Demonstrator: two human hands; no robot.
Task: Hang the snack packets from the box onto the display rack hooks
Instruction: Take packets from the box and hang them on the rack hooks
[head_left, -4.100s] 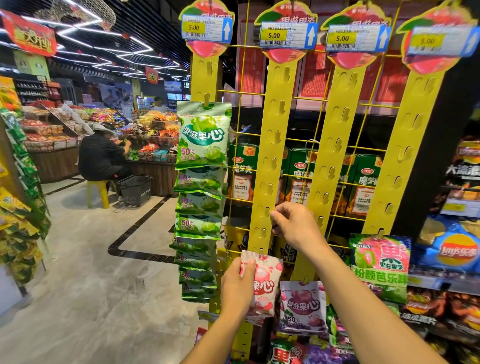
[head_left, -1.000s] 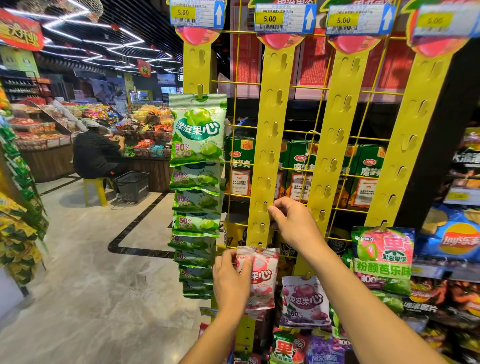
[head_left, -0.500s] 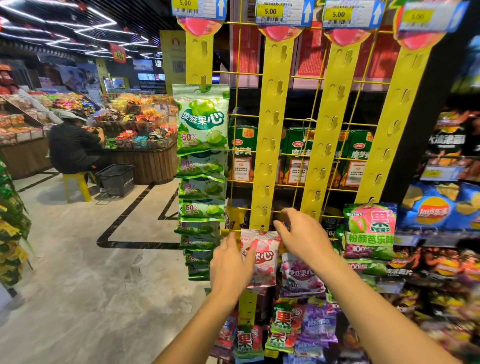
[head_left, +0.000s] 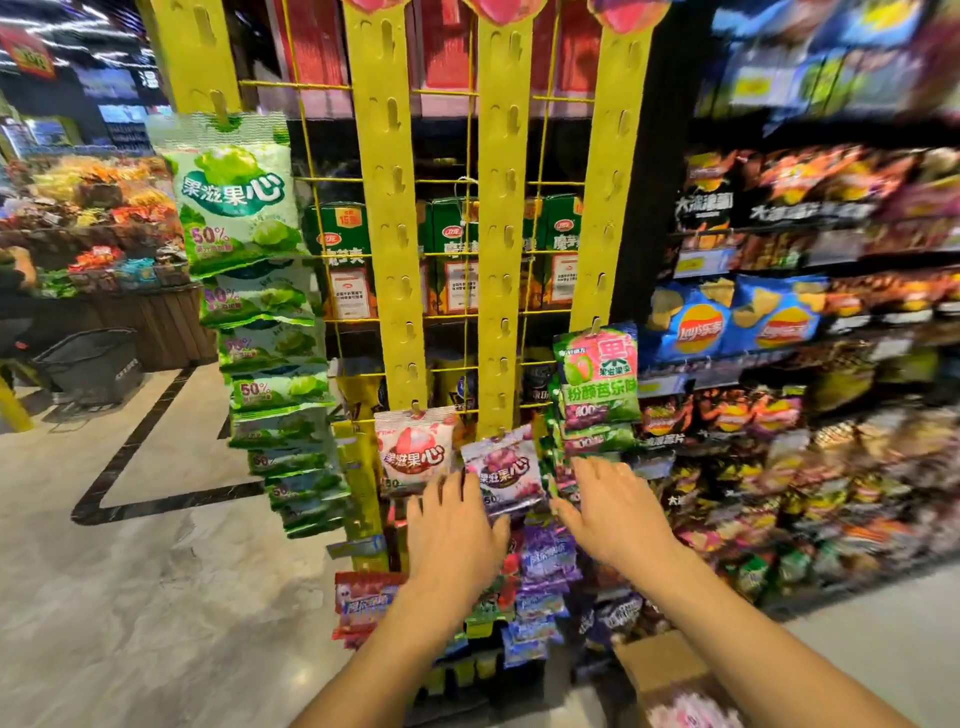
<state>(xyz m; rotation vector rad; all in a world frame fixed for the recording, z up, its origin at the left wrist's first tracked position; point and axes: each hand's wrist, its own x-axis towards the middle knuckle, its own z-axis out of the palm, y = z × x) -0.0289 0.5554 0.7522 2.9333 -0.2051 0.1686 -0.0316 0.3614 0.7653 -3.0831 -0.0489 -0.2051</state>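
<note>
Both the left grip (head_left: 452, 525) and right grip (head_left: 613, 514) are spread open, empty, just below the pink packet (head_left: 415, 452) hanging from a hook on the yellow strip (head_left: 384, 208). A careless brush could unhook it or the purple packet (head_left: 506, 467) beside it. More packets wait in the box (head_left: 670, 670), low right.

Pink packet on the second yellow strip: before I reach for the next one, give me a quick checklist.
1. Pink packet hung: ok, it hangs from a hook on the second yellow strip.
2. Left hand free: ok, open, holding nothing.
3. Right hand free: ok, open, holding nothing.
4. Hooks above the packet free: ok, bare.
5. Box in view: ok, at lower right.
6. Left fingers clear of the packet: cannot tell.
</note>
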